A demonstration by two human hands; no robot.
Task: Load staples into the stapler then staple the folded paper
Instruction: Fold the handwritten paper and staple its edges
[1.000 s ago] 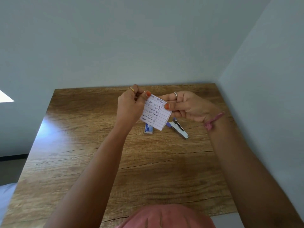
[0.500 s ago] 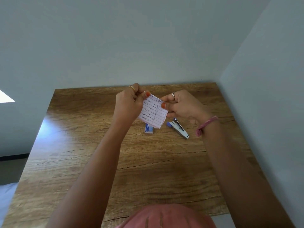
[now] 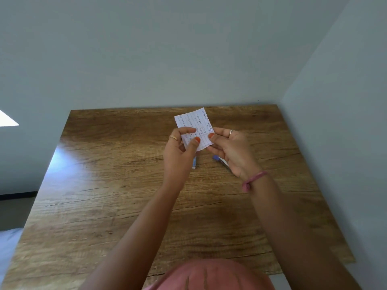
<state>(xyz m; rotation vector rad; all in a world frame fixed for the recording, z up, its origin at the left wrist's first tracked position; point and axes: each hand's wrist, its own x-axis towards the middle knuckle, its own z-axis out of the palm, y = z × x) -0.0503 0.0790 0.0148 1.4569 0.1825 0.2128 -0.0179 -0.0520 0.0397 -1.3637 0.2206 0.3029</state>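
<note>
pinching the folded paper (image 3: 193,127) above the counter (image 3: 104,206), left hand (image 3: 180,151) and right hand (image 3: 232,149) are each gripping a lower edge.

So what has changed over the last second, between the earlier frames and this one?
The folded paper has been turned: it hung tilted between the hands, and now it stands up above the fingertips, toward the far table edge. Both the left hand and right hand kept their pinch on it, now at its lower edge. The stapler and the staple box stayed on the table, now partly hidden by the hands.
</note>
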